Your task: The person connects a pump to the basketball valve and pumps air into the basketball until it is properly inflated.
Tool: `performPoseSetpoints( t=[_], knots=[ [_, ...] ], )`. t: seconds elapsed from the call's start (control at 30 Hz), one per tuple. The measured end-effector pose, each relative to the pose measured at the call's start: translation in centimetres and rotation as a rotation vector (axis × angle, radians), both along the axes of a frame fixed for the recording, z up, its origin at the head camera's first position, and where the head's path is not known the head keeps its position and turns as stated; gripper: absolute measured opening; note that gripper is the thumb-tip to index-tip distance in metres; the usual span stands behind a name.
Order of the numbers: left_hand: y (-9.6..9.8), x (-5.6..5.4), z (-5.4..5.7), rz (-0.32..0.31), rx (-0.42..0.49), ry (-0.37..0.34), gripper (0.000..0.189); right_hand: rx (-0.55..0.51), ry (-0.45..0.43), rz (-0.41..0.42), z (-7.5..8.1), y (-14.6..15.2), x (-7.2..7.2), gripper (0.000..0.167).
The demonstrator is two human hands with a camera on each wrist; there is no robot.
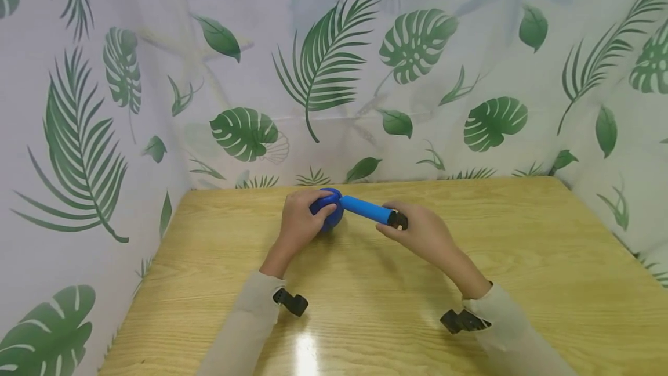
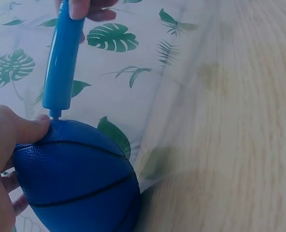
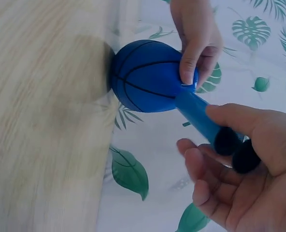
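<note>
A small blue basketball [image 2: 82,179] with black seam lines rests on the table, looking somewhat lopsided in the left wrist view. My left hand [image 1: 301,213] grips it, with the thumb close to the spot where a blue hand pump [image 1: 365,209] meets the ball. The pump's narrow tip [image 2: 55,114] is against the ball; how far it goes in is hidden. At the pump's other end is a black handle [image 1: 399,220], beside my right hand [image 1: 421,231]. That hand holds the pump between thumb and loosely curled fingers, as the right wrist view shows.
Beneath everything lies a wood-grain table [image 1: 355,318]. A white cloth with green leaf prints [image 1: 334,149] hangs along its back and sides. Black wrist straps [image 1: 292,302] sit over both beige sleeves.
</note>
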State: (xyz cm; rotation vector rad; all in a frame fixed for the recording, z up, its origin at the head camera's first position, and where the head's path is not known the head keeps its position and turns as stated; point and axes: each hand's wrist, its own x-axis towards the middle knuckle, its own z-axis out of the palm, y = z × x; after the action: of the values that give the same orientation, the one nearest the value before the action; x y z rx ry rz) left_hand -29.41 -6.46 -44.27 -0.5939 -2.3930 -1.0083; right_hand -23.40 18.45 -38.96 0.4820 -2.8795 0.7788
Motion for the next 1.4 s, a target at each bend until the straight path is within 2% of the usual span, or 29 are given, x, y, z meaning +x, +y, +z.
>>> performPoseSetpoints(
  t=[0.07, 0.17, 0.27, 0.37, 0.43, 0.5, 0.63, 0.77, 0.9, 1.03, 1.17, 1.27, 1.4],
  knots=[
    [-0.1, -0.1, -0.1, -0.002, -0.012, 0.011, 0.030, -0.039, 0.012, 0.020, 0.0, 0.2, 0.2, 0.040],
    [0.2, -0.2, -0.3, -0.040, -0.043, 0.060, 0.034, -0.070, 0.038, 0.053, -0.2, 0.4, 0.2, 0.036],
    [1.1, 0.0, -0.1, -0.120, -0.075, 0.155, 0.041, -0.082, 0.078, 0.089, -0.6, 0.5, 0.1, 0.037],
    [2.7, 0.7, 0.5, -0.228, -0.121, 0.240, 0.046, -0.084, 0.131, 0.142, -0.8, 0.6, -0.1, 0.038],
    [3.8, 1.2, 0.9, -0.271, -0.172, 0.272, 0.047, -0.087, 0.160, 0.191, -0.7, 0.6, -0.3, 0.037],
    [4.6, 1.5, 1.1, -0.285, -0.219, 0.276, 0.052, -0.095, 0.172, 0.238, -0.6, 0.3, -0.7, 0.036],
    [5.5, 1.7, 0.7, -0.239, -0.256, 0.236, 0.069, -0.114, 0.146, 0.273, -0.5, -0.1, -1.5, 0.036],
    [6.1, 1.4, 0.0, -0.201, -0.236, 0.192, 0.075, -0.152, 0.078, 0.216, -0.3, 0.1, -1.9, 0.041],
    [7.0, 1.0, -0.4, -0.185, -0.238, 0.182, 0.074, -0.217, 0.006, 0.182, 0.5, 1.3, -1.5, 0.038],
    [7.9, 0.9, -0.3, -0.196, -0.243, 0.170, 0.072, -0.291, -0.025, 0.218, 1.5, 2.7, -1.3, 0.027],
    [8.4, 0.9, 0.1, -0.188, -0.293, 0.166, 0.069, -0.363, -0.052, 0.285, 1.8, 3.9, -2.1, 0.011],
    [8.6, 1.0, 0.3, -0.135, -0.379, 0.186, 0.067, -0.422, -0.111, 0.352, 1.7, 4.7, -3.0, 0.007],
    [8.9, 1.2, 0.6, -0.068, -0.471, 0.217, 0.064, -0.469, -0.248, 0.405, 1.8, 5.7, -3.9, 0.009]
  ],
)
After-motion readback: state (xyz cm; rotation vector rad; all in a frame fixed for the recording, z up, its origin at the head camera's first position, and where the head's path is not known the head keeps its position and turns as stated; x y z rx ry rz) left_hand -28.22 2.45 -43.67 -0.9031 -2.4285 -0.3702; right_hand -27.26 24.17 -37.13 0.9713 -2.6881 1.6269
